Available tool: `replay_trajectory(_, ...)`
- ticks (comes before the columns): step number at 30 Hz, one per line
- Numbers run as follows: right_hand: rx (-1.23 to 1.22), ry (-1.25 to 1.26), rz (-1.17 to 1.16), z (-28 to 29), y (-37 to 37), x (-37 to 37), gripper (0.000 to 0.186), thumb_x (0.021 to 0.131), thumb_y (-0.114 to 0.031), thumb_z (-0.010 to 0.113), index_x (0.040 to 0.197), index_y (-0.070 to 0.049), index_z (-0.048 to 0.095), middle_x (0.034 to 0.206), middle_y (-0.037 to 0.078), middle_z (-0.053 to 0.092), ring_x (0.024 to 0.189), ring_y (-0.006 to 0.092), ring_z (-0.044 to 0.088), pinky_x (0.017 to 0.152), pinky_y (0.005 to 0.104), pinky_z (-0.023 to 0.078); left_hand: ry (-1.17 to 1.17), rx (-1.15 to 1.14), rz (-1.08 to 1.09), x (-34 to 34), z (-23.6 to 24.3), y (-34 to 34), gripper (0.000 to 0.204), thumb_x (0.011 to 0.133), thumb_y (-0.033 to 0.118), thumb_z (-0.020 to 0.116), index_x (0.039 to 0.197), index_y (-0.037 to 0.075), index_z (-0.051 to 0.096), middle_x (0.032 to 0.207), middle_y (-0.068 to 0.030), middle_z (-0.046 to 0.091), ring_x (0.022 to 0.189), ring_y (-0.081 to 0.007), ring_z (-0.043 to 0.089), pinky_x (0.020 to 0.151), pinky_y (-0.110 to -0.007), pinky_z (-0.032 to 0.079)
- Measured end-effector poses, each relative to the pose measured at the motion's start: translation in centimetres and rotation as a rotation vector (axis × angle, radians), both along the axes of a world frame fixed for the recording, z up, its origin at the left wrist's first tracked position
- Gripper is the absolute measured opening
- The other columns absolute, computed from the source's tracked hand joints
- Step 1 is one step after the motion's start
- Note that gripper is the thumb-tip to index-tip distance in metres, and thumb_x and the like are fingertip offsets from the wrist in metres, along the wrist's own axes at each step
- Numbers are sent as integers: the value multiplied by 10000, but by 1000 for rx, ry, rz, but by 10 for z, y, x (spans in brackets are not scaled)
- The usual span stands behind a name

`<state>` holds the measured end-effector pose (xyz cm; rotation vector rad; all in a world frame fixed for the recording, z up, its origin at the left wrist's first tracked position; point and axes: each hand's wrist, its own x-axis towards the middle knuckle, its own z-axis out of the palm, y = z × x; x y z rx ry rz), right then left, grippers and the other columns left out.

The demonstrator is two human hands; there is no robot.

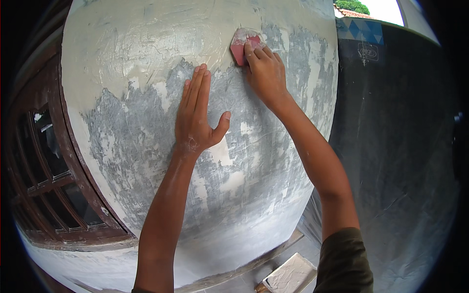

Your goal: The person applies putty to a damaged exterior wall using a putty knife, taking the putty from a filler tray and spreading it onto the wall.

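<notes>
My right hand (266, 68) grips a red putty scraper (238, 51) smeared with pale filler and presses it against the wall (234, 146). The fingers are bent over its face, and its far edge lies on the coated part. My left hand (198, 107) rests flat on the grey patchy area, fingers stretched upward and thumb out to the side. It holds nothing. Cream filler (141, 44) covers the upper wall in a wet-looking layer with a ragged lower border. Below that border the surface is mottled grey with white patches.
A brown wooden window frame (80, 195) with dark panes is set in the wall at left. On the floor at lower right, a tray (312, 269) holds pale filler. A dark panel (400, 122) with blue-white triangles at its top stands along the right.
</notes>
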<state>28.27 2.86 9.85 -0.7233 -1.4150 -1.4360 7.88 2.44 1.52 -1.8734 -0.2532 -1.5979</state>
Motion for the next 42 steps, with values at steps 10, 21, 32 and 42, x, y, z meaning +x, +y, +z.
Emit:
replay_trajectory(10, -35, -18, 225, -5, -42, -12, 477, 706, -32, 711, 1180, -21, 660, 845, 86, 639, 839, 275, 631, 733, 412, 520, 13, -6, 9, -3, -1, -2, 787, 864, 241, 593, 1540, -36, 300, 1579, -265, 352, 1482, -417, 327, 1185, -605, 245)
replay_trajectory(21, -51, -29, 17, -15, -4, -5, 417, 756, -38, 660, 1166, 39, 645, 904, 115, 669, 902, 286, 655, 826, 402, 513, 13, -27, 49, -3, -1, -3, 802, 876, 308, 617, 1524, -58, 318, 1580, -266, 352, 1485, -404, 326, 1189, -578, 270)
replay_trajectory(32, -106, 15, 305, -16, -39, -19, 474, 706, -22, 730, 1176, -27, 663, 835, 88, 646, 816, 283, 631, 722, 411, 529, 5, -17, 40, -6, -2, -3, 796, 882, 317, 604, 1521, -61, 319, 1577, -273, 352, 1489, -409, 317, 1189, -579, 267)
replay_trajectory(42, -14, -39, -11, -1, -1, 2, 439, 753, -23, 653, 1187, 44, 645, 918, 119, 669, 933, 292, 651, 793, 404, 507, 5, -13, 11, -2, -1, -1, 786, 871, 257, 581, 1541, -36, 295, 1580, -261, 350, 1484, -413, 324, 1193, -597, 232)
